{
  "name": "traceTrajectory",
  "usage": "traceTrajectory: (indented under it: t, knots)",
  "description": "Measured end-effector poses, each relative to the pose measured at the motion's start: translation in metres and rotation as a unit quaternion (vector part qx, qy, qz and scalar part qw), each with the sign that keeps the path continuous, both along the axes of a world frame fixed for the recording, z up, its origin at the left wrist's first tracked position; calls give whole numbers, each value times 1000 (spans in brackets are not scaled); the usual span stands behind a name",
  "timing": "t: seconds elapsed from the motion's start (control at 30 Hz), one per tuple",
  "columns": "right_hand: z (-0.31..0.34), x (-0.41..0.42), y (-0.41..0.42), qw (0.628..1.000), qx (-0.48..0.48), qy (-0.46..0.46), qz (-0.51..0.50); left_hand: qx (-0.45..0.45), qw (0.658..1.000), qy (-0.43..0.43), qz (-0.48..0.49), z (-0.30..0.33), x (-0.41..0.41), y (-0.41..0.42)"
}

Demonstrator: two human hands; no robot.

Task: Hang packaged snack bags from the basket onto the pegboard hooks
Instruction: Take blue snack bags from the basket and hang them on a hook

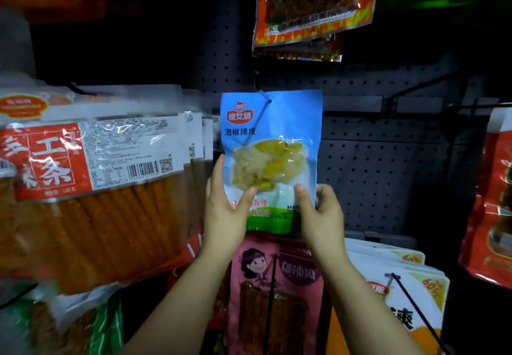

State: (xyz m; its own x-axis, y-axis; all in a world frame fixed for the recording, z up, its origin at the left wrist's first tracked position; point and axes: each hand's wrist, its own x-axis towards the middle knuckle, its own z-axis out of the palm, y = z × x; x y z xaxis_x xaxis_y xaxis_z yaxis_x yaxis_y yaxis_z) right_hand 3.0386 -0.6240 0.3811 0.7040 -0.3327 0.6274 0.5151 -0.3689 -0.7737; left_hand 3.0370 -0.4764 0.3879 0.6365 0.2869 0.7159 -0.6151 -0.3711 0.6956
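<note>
Blue snack bag (271,144) already threaded on pegboard hook (263,95), gripped below by left hand (224,210) and right hand (321,213). Release pending; basket unseen, remaining bags unknown.

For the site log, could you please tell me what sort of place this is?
Most likely a shop's snack aisle: a dark perforated pegboard with wire hooks, stacked red-labelled snack packs hanging alongside, and both hands holding a blue plastic snack bag threaded on a hook.

The snack bag (273,138) is light blue with a green bottom band; the pegboard (368,166) is grey, dotted with holes.
</note>
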Motion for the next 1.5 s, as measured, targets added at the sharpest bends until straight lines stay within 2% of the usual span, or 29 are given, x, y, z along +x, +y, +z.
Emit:
traceTrajectory:
  t: [0.17, 0.4, 0.57, 0.67, 0.77, 0.87, 1.07, 1.2, 1.33, 1.5]
  knots:
    - [-1, 4, 0, 999, -25, 19, -20, 3, 1000, 24, -1, 4, 2, -1]
    - [-22, -20, -4, 996, 37, 74, 38, 30, 998, 51, -30, -27, -27, 8]
    - [-53, -78, -7, 990, 65, 109, 55, -6, 986, 141, -84, -71, -84, 19]
    - [-82, -131, -7, 989, 62, 119, 63, -61, 983, 143, -98, -96, -130, 23]
    - [-119, -189, -12, 985, 66, 143, 75, -74, 969, 161, -170, -121, -176, 16]
    - [-166, -249, -27, 978, 76, 189, 53, -6, 941, 215, -262, -158, -212, -4]
    - [-265, -367, -80, 933, 162, 312, -75, 83, 848, 365, -375, -250, -263, -70]
    - [-337, -436, -128, 879, 183, 404, -175, 123, 769, 454, -432, -325, -298, -123]
    - [-418, -486, -182, 821, 215, 476, -230, 164, 720, 507, -445, -420, -327, -183]
    - [-560, -524, -262, 740, 226, 583, -247, 207, 664, 587, -415, -578, -354, -258]
